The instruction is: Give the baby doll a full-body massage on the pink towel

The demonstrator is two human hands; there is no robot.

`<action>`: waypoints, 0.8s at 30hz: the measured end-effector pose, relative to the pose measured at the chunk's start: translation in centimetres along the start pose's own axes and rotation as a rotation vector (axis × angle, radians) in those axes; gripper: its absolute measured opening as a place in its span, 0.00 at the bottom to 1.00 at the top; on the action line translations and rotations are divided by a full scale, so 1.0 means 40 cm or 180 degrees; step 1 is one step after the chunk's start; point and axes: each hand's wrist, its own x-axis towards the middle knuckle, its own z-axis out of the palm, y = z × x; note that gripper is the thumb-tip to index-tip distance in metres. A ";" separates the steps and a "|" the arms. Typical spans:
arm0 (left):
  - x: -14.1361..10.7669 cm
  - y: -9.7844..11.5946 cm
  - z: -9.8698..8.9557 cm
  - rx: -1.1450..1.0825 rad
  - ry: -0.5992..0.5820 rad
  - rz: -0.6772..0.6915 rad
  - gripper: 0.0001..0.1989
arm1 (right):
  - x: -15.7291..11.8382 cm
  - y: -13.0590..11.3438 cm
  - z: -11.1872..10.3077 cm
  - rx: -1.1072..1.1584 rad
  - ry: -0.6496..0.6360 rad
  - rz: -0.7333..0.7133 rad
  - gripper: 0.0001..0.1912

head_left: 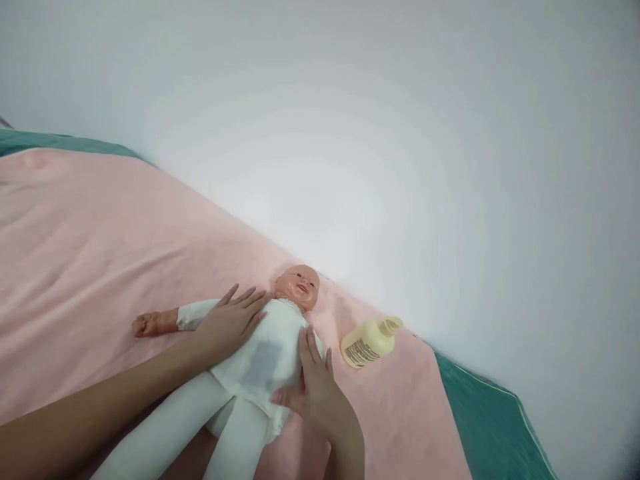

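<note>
A baby doll (263,357) with a white cloth body lies on its back, its head toward the wall. A greyish patch marks its belly. My left hand (231,325) rests flat on the doll's chest and shoulder at the left, fingers stretched out. On the other side of the torso, my right hand (317,387) lies along the doll's flank with its fingers extended and thumb apart. Neither hand grips anything. The doll's arm at the left reaches out sideways, while the one at the right is mostly hidden behind my right hand.
A pale yellow pump bottle (367,342) with printed text stands to the right of the doll. Under both is a pink sheet (100,247) with creases. Green cloth (493,420) shows at its edges. A white wall (350,133) rises just behind the doll's head.
</note>
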 end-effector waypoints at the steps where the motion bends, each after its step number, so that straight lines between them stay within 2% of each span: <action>1: 0.001 -0.004 0.001 0.0042 0.0027 -0.0017 0.23 | -0.008 -0.015 0.000 0.0035 0.0077 -0.0076 0.52; 3: 0.004 -0.014 0.001 0.0113 0.0004 -0.0024 0.22 | -0.024 -0.053 0.005 0.0066 0.0146 -0.0406 0.43; 7: 0.009 -0.032 -0.004 0.0221 -0.0167 0.0003 0.22 | -0.036 -0.119 0.038 0.0053 -0.0023 -0.1311 0.29; 10: 0.010 -0.035 -0.009 0.0278 -0.0259 0.0025 0.22 | -0.012 -0.128 0.065 -0.0004 0.0020 -0.1516 0.25; 17: 0.008 -0.028 -0.004 0.0161 -0.0115 -0.0043 0.21 | 0.066 -0.065 0.087 -0.0230 0.0754 -0.0573 0.40; 21: 0.012 -0.026 -0.002 -0.0017 -0.0092 -0.0057 0.21 | 0.067 -0.036 0.076 -0.0166 0.0670 -0.0204 0.46; 24: 0.015 -0.015 -0.013 -0.0347 0.0029 -0.0025 0.20 | 0.050 -0.021 0.051 -0.0172 0.0393 0.0089 0.49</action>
